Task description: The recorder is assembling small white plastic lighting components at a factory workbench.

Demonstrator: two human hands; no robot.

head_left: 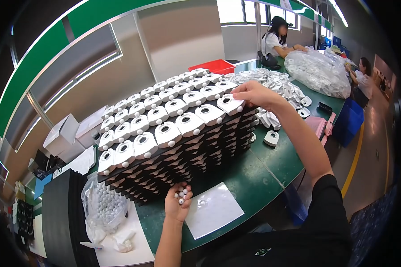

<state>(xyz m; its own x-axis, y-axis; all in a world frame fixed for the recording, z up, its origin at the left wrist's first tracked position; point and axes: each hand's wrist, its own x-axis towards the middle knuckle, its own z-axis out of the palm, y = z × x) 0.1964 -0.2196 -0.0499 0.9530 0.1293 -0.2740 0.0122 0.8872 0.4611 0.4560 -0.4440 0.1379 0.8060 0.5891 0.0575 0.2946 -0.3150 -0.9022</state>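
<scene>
My left hand, palm up with fingers curled, cradles a few small white balls just before the stack of black trays. My right hand reaches to the stack's right end, fingertips at a white housing on the top layer; whether they pinch it or merely rest there, I can't quite tell. Left of the stack sits a bag of balls; beyond its right end, loose housings lie heaped on the table.

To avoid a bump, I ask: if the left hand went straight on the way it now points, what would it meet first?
The left hand would most likely meet the near side of the black tray stack first; depth there is unclear.
</scene>
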